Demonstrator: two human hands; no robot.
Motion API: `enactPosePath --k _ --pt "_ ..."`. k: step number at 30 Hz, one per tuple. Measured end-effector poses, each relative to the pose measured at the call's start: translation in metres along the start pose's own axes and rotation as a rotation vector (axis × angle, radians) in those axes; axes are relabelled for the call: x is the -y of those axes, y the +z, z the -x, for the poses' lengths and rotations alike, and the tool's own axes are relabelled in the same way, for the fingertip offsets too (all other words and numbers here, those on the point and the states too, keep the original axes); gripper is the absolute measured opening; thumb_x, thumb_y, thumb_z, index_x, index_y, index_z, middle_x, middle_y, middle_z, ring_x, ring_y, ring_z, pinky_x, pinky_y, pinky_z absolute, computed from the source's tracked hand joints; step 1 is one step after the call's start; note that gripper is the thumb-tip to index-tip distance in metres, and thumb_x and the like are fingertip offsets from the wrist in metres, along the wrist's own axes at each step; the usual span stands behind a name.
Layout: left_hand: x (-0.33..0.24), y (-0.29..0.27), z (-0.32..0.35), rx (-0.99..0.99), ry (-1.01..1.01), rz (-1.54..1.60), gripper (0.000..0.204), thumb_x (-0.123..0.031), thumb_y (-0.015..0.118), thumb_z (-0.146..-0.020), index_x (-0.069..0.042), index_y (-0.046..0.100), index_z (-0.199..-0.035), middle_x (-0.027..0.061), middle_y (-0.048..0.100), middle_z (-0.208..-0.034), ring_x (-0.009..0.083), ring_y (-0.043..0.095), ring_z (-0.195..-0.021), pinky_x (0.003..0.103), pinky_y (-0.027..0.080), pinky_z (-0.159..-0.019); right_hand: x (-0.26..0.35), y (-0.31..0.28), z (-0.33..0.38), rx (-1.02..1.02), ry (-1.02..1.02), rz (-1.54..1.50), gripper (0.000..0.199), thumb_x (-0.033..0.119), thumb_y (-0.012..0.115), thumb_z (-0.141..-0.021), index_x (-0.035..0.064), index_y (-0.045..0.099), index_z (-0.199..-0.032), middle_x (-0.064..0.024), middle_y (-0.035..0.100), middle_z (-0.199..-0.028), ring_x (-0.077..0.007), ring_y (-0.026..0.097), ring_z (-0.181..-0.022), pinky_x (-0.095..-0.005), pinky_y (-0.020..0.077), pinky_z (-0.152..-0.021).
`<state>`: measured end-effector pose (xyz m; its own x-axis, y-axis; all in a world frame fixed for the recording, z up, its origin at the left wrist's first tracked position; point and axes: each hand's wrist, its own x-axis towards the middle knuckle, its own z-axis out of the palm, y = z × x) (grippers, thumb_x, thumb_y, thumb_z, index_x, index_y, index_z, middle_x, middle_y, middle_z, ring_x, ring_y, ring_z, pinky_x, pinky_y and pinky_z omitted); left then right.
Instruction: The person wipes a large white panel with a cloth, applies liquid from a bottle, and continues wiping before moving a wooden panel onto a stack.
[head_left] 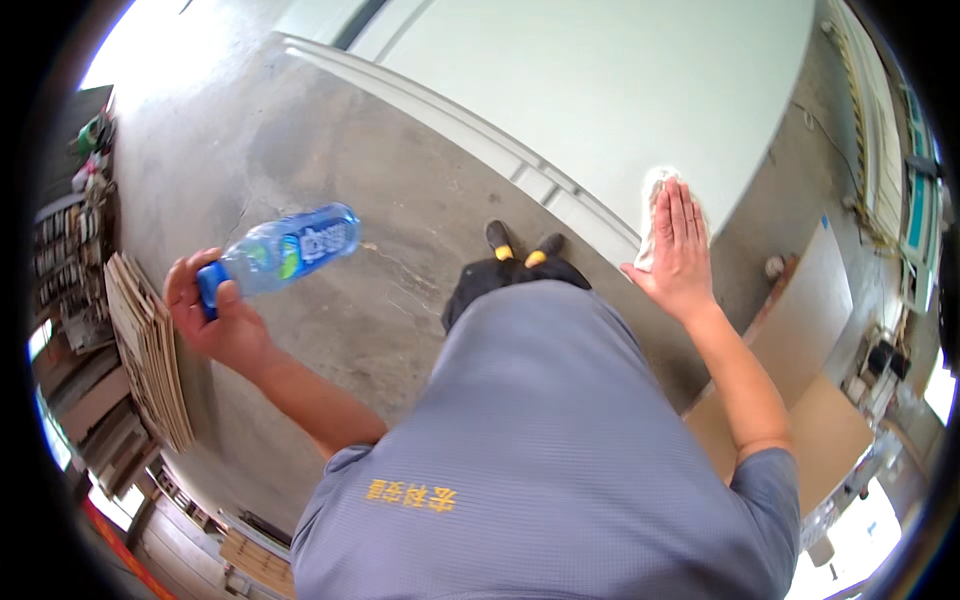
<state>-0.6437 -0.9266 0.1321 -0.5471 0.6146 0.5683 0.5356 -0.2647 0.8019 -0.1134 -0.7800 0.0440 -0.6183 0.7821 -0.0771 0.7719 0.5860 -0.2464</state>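
Note:
My left hand is out over the floor at the left, its fingers wrapped round the blue cap of a clear plastic bottle. The bottle lies tilted in the air, its blue-labelled end pointing right. At the right my right hand rests flat, fingers stretched out together, on a white cloth. That cloth is pressed against the near right corner area of a large pale white panel. Whether the fingers also grip the cloth's edge is hidden.
Grey concrete floor surrounds my feet. Stacked thin boards lean at the left near cluttered shelves. Brown and grey sheets stand at the right. A cable trails over the floor beyond the panel.

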Motion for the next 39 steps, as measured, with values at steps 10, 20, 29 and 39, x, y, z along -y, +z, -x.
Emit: enactPosePath --k 10,20,29,39 --pt "0.019 -0.006 0.042 -0.16 -0.102 -0.053 0.067 -0.029 0.094 -0.077 -0.002 0.059 -0.126 0.011 0.069 -0.11 0.0215 0.064 -0.103 0.035 0.051 -0.095 0.138 0.039 -0.305 -0.167 -0.403 0.132 0.094 0.045 0.069 -0.089 -0.0052 0.029 -0.158 -0.0238 0.032 -0.165 -0.037 0.029 -0.155 -0.0462 0.0233 -0.127" --pt "-0.002 0.018 0.092 -0.16 -0.268 -0.041 0.063 -0.015 0.095 -0.071 -0.003 0.061 -0.122 0.012 0.069 -0.108 0.0209 0.066 -0.1 0.035 0.053 -0.092 0.262 0.062 -0.542 -0.03 -0.25 0.238 0.089 0.057 0.043 -0.103 0.001 0.013 -0.166 -0.0156 0.01 -0.175 -0.0309 0.009 -0.162 -0.0436 0.0079 -0.131" --pt "-0.014 0.055 0.096 -0.169 -0.164 -0.033 0.055 -0.02 0.089 -0.08 -0.001 0.06 -0.123 0.0103 0.066 -0.113 0.0209 0.062 -0.104 0.036 0.05 -0.097 0.161 0.056 -0.334 -0.073 -0.428 0.12 0.089 0.059 0.044 -0.103 -0.0035 0.022 -0.162 -0.021 0.024 -0.17 -0.0341 0.019 -0.159 -0.0444 0.015 -0.129" --pt "-0.106 0.154 0.053 -0.052 0.065 -0.144 0.04 -0.008 0.079 -0.091 0.0 0.062 -0.125 0.01 0.068 -0.118 0.018 0.061 -0.11 0.034 0.047 -0.102 0.023 0.044 -0.09 -0.073 -0.474 -0.169 0.089 0.058 0.05 -0.101 -0.0033 0.026 -0.161 -0.0206 0.028 -0.168 -0.0332 0.021 -0.159 -0.0451 0.0157 -0.13"
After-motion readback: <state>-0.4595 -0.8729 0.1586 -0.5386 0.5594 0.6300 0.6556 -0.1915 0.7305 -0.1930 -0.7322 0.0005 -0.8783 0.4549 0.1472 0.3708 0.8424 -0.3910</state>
